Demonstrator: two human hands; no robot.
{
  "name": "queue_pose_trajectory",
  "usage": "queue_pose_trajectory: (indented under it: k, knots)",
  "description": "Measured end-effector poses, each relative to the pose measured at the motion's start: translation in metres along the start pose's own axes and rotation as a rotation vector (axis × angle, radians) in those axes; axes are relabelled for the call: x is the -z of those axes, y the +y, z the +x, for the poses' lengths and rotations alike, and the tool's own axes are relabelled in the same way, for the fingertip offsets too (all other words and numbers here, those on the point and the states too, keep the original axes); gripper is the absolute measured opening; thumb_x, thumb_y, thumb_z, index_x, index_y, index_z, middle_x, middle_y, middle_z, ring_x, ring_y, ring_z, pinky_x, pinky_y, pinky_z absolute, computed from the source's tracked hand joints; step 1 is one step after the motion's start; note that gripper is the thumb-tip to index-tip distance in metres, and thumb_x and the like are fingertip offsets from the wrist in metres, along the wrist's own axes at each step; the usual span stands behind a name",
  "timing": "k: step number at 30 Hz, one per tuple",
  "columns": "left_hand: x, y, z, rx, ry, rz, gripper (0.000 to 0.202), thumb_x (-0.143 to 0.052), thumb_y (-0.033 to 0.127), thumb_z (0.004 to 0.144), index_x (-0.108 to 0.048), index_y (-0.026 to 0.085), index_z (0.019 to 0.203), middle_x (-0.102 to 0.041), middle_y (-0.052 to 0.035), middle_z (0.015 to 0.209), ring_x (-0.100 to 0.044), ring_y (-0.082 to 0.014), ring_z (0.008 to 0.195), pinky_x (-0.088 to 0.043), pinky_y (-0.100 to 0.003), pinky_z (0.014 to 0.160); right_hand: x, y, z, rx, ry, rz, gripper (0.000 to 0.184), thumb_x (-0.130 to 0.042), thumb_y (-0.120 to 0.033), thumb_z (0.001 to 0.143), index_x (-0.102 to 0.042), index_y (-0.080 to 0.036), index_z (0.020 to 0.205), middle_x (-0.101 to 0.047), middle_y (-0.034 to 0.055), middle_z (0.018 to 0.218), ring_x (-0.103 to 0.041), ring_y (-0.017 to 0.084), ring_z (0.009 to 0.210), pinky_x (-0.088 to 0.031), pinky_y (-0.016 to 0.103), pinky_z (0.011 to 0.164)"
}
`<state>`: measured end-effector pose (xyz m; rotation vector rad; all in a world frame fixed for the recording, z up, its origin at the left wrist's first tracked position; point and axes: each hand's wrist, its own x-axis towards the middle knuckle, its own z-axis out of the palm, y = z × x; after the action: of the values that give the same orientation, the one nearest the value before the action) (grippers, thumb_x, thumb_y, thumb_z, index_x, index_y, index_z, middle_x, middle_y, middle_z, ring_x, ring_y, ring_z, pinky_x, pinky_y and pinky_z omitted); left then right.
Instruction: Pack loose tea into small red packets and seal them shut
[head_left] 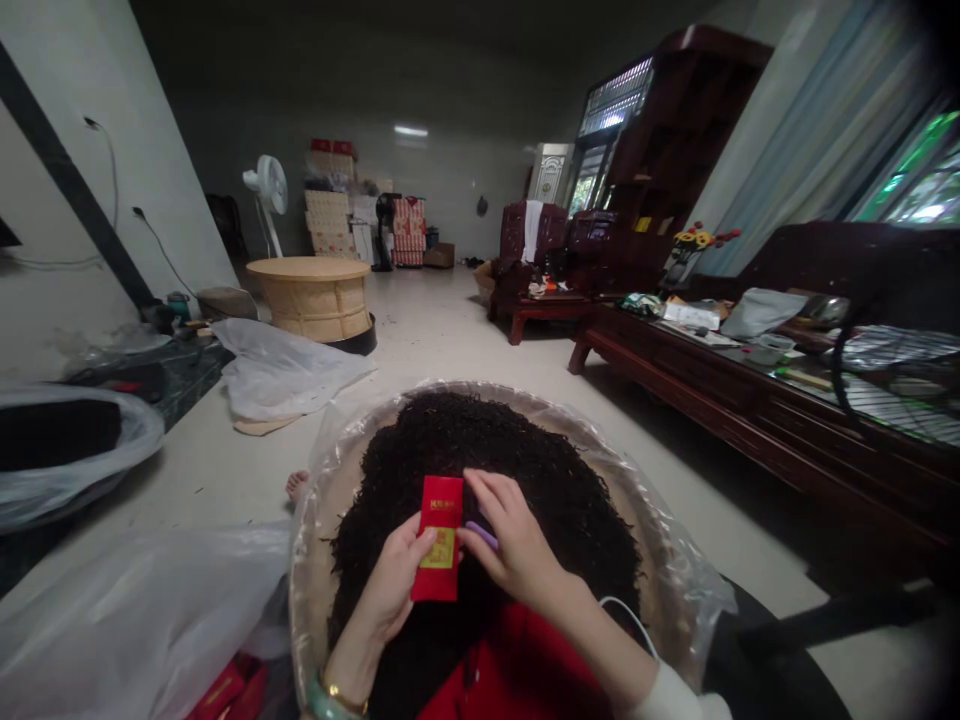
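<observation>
My left hand (396, 577) holds a small red packet (441, 492) with gold print and a yellow label, its thumb across the front and its fingers behind. At the packet's right edge is my right hand (510, 535), with its thumb and fingertips close to or touching that edge. A thin purple thing (481, 535) sticks out between its thumb and fingers, most of it hidden. Both hands are over a wide round basket (306, 570) lined with clear plastic. In it lies a heap of dark, thin, dried leaves (480, 425), apparently loose tea.
Red packets (232, 688) lie at lower left beside plastic sheeting (150, 600). Further left stands another plastic-lined container (142, 440) with dark contents. A long wooden table (675, 370) with clutter is on the right. A round wooden stool (311, 300) and a fan (268, 188) stand behind.
</observation>
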<state>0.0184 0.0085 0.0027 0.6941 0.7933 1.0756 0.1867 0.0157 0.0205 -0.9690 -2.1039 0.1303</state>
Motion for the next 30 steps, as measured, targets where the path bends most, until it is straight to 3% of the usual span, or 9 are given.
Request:
queue_pose_trajectory:
  k: [2, 5, 10, 20, 23, 26, 30]
  knots:
    - [-0.002, -0.002, -0.002, 0.004, -0.010, 0.016, 0.053, -0.080, 0.036, 0.064, -0.066, 0.014, 0.110, -0.075, -0.0099, 0.093, -0.069, -0.0222, 0.081, -0.051, -0.028, 0.072, -0.005, 0.004, 0.007, -0.036, 0.032, -0.063, 0.057, -0.056, -0.021, 0.086, -0.038, -0.021, 0.140, -0.056, 0.0164, 0.124, -0.052, 0.029, 0.113, -0.050, 0.050, 0.093]
    - [-0.003, -0.004, -0.003, 0.001, -0.009, 0.017, 0.056, -0.080, 0.037, 0.064, -0.065, 0.015, 0.113, -0.075, -0.0093, 0.093, -0.068, -0.0222, 0.082, -0.050, -0.028, 0.073, -0.016, 0.007, 0.011, 0.011, 0.045, -0.063, 0.047, -0.053, -0.017, 0.087, -0.047, -0.022, 0.134, -0.062, 0.0137, 0.115, -0.056, 0.027, 0.105, -0.053, 0.047, 0.088]
    - [0.000, -0.007, -0.003, -0.005, 0.013, 0.019, 0.058, -0.081, 0.036, 0.062, -0.065, 0.015, 0.113, -0.075, -0.0083, 0.093, -0.068, -0.0210, 0.080, -0.050, -0.028, 0.073, -0.027, 0.010, 0.004, 0.065, 0.195, -0.109, 0.034, -0.048, -0.016, 0.091, -0.056, -0.023, 0.124, -0.066, 0.0118, 0.107, -0.061, 0.024, 0.098, -0.056, 0.044, 0.083]
    - [-0.002, -0.011, -0.004, -0.024, 0.055, 0.017, 0.055, -0.081, 0.037, 0.062, -0.066, 0.015, 0.110, -0.075, -0.0078, 0.090, -0.068, -0.0204, 0.077, -0.049, -0.027, 0.067, -0.032, 0.013, -0.003, 0.184, 0.251, -0.151, 0.040, -0.046, -0.011, 0.092, -0.049, -0.020, 0.131, -0.065, 0.0133, 0.116, -0.061, 0.021, 0.108, -0.056, 0.037, 0.090]
    - [0.000, -0.011, -0.004, -0.034, 0.049, 0.030, 0.053, -0.079, 0.039, 0.064, -0.066, 0.015, 0.110, -0.074, -0.0088, 0.092, -0.068, -0.0223, 0.081, -0.050, -0.029, 0.071, -0.032, 0.011, -0.003, 0.177, 0.277, -0.153, 0.028, -0.047, -0.014, 0.093, -0.057, -0.018, 0.119, -0.064, 0.0138, 0.113, -0.061, 0.022, 0.106, -0.056, 0.037, 0.087]
    - [0.001, -0.011, -0.004, -0.060, 0.018, 0.089, 0.049, -0.078, 0.037, 0.065, -0.068, 0.015, 0.108, -0.074, -0.0092, 0.099, -0.067, -0.0242, 0.088, -0.050, -0.032, 0.080, -0.031, 0.008, -0.001, 0.087, 0.304, -0.193, 0.011, -0.053, -0.023, 0.091, -0.063, -0.017, 0.091, -0.064, 0.0119, 0.091, -0.060, 0.022, 0.087, -0.055, 0.036, 0.071]
    - [0.003, -0.006, -0.004, -0.073, 0.004, 0.149, 0.049, -0.074, 0.047, 0.068, -0.071, 0.015, 0.104, -0.074, -0.0094, 0.102, -0.066, -0.0266, 0.097, -0.048, -0.037, 0.091, -0.023, 0.004, 0.005, 0.161, 0.179, -0.170, 0.022, -0.049, -0.018, 0.092, -0.057, -0.019, 0.072, -0.059, 0.0054, 0.070, -0.049, 0.017, 0.067, -0.046, 0.029, 0.059]
